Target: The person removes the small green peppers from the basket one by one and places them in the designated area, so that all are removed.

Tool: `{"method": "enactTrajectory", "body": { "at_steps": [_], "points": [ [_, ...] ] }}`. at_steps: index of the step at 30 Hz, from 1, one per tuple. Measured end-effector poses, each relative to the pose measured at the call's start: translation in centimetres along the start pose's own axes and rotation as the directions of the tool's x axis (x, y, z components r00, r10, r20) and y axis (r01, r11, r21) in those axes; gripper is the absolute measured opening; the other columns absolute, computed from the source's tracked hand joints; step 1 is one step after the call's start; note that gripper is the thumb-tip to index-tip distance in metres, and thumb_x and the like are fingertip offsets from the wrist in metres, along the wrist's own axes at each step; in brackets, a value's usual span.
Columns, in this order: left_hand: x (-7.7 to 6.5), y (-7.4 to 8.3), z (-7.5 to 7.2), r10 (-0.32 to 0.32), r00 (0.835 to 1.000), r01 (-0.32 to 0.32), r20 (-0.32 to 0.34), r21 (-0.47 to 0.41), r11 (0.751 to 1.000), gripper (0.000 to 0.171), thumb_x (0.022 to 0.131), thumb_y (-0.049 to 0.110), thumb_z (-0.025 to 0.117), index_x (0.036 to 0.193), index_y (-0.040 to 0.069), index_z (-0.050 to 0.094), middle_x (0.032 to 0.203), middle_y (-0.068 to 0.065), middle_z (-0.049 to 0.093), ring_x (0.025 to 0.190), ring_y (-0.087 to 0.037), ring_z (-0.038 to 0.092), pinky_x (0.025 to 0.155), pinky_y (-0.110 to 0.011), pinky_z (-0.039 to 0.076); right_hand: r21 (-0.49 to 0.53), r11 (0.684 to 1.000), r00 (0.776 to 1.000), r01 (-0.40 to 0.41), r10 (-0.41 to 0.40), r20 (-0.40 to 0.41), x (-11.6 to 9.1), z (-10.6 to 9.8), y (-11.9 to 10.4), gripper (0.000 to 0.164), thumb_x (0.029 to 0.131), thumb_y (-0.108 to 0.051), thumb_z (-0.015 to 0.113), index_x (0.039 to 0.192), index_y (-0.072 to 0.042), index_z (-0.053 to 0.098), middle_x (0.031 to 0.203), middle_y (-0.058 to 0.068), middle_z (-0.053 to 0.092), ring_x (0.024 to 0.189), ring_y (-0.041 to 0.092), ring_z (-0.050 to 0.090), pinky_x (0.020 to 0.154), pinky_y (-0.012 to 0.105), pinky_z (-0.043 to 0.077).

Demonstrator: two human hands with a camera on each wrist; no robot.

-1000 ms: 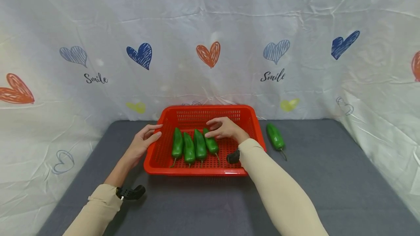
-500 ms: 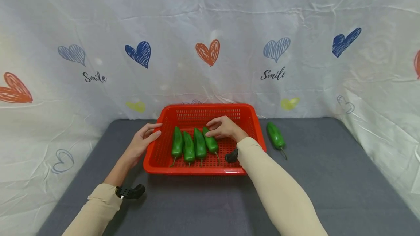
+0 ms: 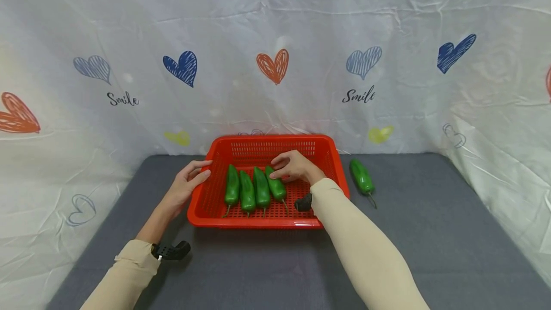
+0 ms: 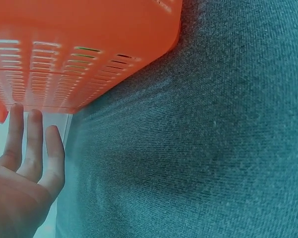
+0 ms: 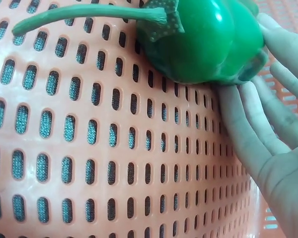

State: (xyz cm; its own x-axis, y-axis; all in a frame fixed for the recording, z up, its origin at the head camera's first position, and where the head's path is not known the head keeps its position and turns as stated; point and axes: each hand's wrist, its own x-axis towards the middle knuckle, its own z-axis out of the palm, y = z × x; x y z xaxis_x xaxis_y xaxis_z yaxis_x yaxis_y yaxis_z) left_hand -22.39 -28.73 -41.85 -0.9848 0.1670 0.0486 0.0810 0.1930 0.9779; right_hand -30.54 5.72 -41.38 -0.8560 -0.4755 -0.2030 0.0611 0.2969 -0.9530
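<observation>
Green pepper [image 3: 277, 189] unmoved, right hand [image 3: 296, 166] still gripping it.

White cloth [image 3: 310, 27]: hanging backdrop in the head view, bearing one English word twice.
Left lettering [image 3: 122, 99]: "Smile", in dark script dipping slightly to the right, below a pale blue heart [image 3: 92, 68].
Right lettering [image 3: 359, 94]: "Smile" again (same looping style, capital S included), rising slightly to the right, below a second pale heart [image 3: 364, 62].
</observation>
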Motion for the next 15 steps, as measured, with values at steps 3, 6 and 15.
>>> {"method": "enactTrajectory", "body": {
  "at_steps": [3, 6, 15],
  "points": [
    [0.05, -0.02, -0.01, -0.001, 1.000, 0.001, -0.001, -0.005, 1.000, 0.049, 0.106, 0.029, 0.059, 0.148, 0.008, 0.046, 0.142, -0.020, 0.046, 0.114, -0.026, 0.057, 0.083, -0.038, 0.057, 0.002, 1.000, 1.000, 0.002, -0.002, 0.000, -0.03, -0.03, -0.09, 0.046, 0.087, -0.004, 0.081, 0.130, 0.003, 0.065, 0.125, 0.017, 0.064, 0.110, 0.028, 0.064, 0.084, 0.043, 0.057],
    [0.05, 0.03, 0.02, -0.005, 1.000, 0.005, 0.005, -0.013, 1.000, 0.050, 0.105, 0.029, 0.060, 0.148, 0.007, 0.045, 0.143, -0.021, 0.045, 0.115, -0.026, 0.057, 0.084, -0.038, 0.057, -0.003, 1.000, 1.000, 0.003, -0.003, 0.003, -0.14, 0.01, -0.15, 0.046, 0.088, -0.005, 0.081, 0.130, 0.004, 0.065, 0.126, 0.017, 0.064, 0.110, 0.028, 0.063, 0.085, 0.043, 0.057],
    [-0.01, 0.07, 0.03, -0.008, 1.000, 0.008, 0.010, -0.027, 1.000, 0.051, 0.106, 0.028, 0.059, 0.149, 0.006, 0.044, 0.144, -0.023, 0.044, 0.114, -0.026, 0.058, 0.084, -0.039, 0.057, -0.051, 0.999, 1.000, 0.001, -0.001, 0.009, -0.29, 0.09, -0.21, 0.044, 0.088, -0.008, 0.082, 0.128, 0.002, 0.068, 0.126, 0.015, 0.065, 0.111, 0.027, 0.063, 0.087, 0.042, 0.057]
  ]
}}
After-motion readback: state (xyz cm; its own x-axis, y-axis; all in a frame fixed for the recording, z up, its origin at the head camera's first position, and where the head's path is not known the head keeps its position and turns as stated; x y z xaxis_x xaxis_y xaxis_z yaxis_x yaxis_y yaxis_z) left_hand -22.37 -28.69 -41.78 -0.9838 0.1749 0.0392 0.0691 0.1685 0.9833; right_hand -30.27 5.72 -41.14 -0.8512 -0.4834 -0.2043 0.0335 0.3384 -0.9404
